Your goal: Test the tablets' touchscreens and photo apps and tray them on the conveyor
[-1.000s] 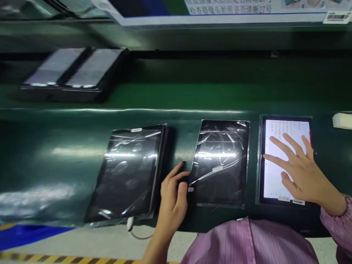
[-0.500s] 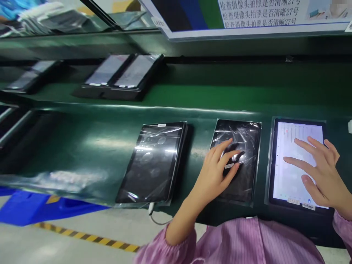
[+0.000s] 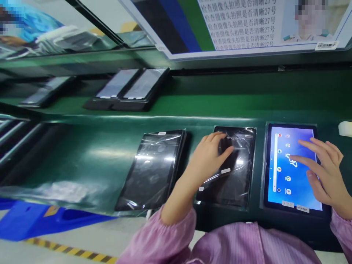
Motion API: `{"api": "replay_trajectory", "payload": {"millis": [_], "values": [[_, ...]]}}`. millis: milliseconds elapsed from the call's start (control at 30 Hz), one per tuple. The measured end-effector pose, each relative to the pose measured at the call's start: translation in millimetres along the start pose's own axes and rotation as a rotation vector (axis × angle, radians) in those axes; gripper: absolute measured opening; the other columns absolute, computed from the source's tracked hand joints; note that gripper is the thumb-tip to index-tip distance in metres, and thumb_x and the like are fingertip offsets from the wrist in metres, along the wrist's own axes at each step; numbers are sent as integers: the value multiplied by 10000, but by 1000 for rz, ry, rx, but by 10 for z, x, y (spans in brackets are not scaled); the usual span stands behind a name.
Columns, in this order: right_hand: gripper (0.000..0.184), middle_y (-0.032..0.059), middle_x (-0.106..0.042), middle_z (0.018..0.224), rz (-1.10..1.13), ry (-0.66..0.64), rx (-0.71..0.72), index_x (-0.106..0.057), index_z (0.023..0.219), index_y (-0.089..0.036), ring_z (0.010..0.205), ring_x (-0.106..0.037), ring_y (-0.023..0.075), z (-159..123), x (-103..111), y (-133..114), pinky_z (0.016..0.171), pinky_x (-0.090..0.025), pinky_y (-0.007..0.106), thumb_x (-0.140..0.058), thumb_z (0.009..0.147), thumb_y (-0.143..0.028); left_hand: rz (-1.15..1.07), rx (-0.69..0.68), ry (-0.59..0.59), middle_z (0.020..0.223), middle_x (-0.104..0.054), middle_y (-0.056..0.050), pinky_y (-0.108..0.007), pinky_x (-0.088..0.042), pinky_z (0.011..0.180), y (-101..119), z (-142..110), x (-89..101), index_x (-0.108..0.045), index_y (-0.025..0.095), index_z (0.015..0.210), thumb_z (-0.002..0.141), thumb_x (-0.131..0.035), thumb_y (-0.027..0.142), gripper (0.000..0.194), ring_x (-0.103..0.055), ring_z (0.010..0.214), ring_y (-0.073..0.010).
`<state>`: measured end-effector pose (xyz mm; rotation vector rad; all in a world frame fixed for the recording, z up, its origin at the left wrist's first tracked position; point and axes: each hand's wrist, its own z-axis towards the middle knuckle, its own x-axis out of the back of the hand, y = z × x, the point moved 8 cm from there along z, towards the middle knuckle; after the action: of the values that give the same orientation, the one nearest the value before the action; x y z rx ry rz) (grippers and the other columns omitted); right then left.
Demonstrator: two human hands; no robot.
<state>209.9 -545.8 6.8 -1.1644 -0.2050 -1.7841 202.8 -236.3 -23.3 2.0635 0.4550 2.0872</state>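
Note:
My left hand [image 3: 209, 154] is over the upper left part of a dark tablet [image 3: 233, 187] in clear film, thumb apart from the bent fingers; whether it touches the film I cannot tell. A small white label lies near that tablet's middle. To the right, my right hand [image 3: 324, 168] spreads its fingers over a lit tablet [image 3: 277, 198] with a blue home screen and app icons. Its index fingertip is at the screen's middle. Another film-covered dark tablet [image 3: 151, 172] lies to the left, on top of something dark, with a white cable plug at its lower edge.
Paired tablets on a black holder [image 3: 115, 105] stand on the green strip behind, another device [image 3: 46, 93] farther left. A sign with printed text [image 3: 239, 29] hangs above. A white block [image 3: 345, 128] sits at the right edge; a blue bin [image 3: 30, 220] is below the table. A co-worker's blue sleeve [image 3: 35, 18] shows.
My left hand moved from beside the middle tablet to over it, then toward its upper part. The right tablet's screen went from white pages to a blue home screen. The camera view shifted left.

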Motion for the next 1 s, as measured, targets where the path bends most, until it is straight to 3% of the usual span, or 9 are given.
{"api": "replay_trajectory", "payload": {"millis": [167,267,367,467,567,800,1000], "values": [[419,75,-565,1485,-8,-9,-2,-676,1271,-274,1431,-458,326,5,-14,-53,1170,-248,553,-427,975,-114,106,320,-102,1317,-710,-197,-540,-522,1092,-573,-874,-48,-633,108,1357,935,-557,602,654,-653,1270,-406],[413,76,-568,1484,-7,-23,-1,-673,1275,-277,1425,-465,331,-4,-46,-53,1164,-257,560,-437,981,-109,112,547,-228,1216,-751,-181,-494,-572,978,-686,-1317,-131,-659,111,1325,905,-549,619,668,-725,1146,-401],[408,76,-577,1479,0,-27,-18,-674,1270,-282,1427,-469,343,-9,-52,-26,1154,-273,574,-442,986,-101,41,705,-242,1236,-769,-130,-437,-584,885,-687,-1574,-123,-725,193,1212,881,-547,643,586,-748,1097,-374],[415,75,-598,1454,-9,-24,-38,-681,1256,-287,1414,-488,355,-12,-35,0,1142,-295,588,-447,981,-84,-42,812,-199,1171,-802,-96,-412,-574,869,-719,-1701,-105,-765,234,1077,834,-581,680,541,-755,1037,-355],[426,72,-615,1438,-22,-22,-50,-695,1236,-296,1411,-500,371,-24,-27,17,1140,-311,608,-457,965,-69,-134,853,-164,1005,-818,-68,-391,-568,781,-782,-1770,-148,-774,244,1038,794,-630,679,519,-750,841,-306],[430,86,-618,1436,-1,-17,-40,-701,1233,-295,1411,-498,435,-54,-34,38,1109,-346,666,-484,940,-67,-261,753,20,887,-725,-31,-355,-533,612,-819,-1751,-160,-784,249,977,723,-706,683,509,-638,591,-207],[427,81,-625,1418,-1,-31,-58,-696,1225,-301,1412,-496,417,-12,-23,50,1089,-369,630,-482,941,-65,-255,728,48,835,-654,-11,-350,-529,617,-841,-1740,-159,-802,265,954,727,-723,657,460,-605,588,-194]]}}
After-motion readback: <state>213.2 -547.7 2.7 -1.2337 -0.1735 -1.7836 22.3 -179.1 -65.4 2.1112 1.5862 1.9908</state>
